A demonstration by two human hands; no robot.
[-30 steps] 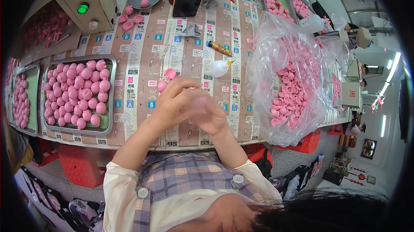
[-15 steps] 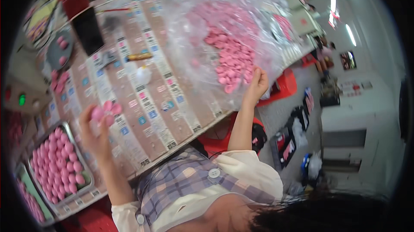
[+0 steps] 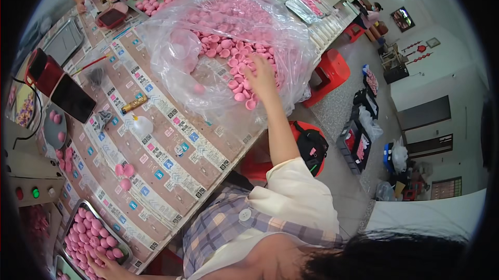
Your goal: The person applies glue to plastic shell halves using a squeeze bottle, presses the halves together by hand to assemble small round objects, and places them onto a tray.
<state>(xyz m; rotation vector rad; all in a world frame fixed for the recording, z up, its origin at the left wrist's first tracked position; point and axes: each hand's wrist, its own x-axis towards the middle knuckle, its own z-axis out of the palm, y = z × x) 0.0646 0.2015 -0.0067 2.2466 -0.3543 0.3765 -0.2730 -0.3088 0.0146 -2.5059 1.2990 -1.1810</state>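
My left hand (image 3: 102,268) reaches over a metal tray (image 3: 123,243) at the lower left, its fingers apart on the pink balls (image 3: 89,233) that fill it. Whether a ball lies under the fingertips is hidden. Further up, my right hand (image 3: 262,76) rests its spread fingers on a heap of pink hollow half-shells (image 3: 239,64), with no piece plainly gripped. The heap spills from a large clear plastic bag (image 3: 176,80). Two half-shells (image 3: 123,170) and a pink ball (image 3: 125,184) lie loose on the table between my hands.
A phone (image 3: 74,98) leans on a red stand. Near it are a gold tube (image 3: 134,103), a white squeeze bulb (image 3: 141,125) and a grey dish (image 3: 55,125). Another person's hand (image 3: 81,7) shows at the far left. Red stools (image 3: 330,74) stand beyond the table's right edge.
My left hand has moved from above the loose pieces, where it held pink pieces, down to the tray. My right hand has moved from the heap's edge onto the half-shells. The view has shifted.
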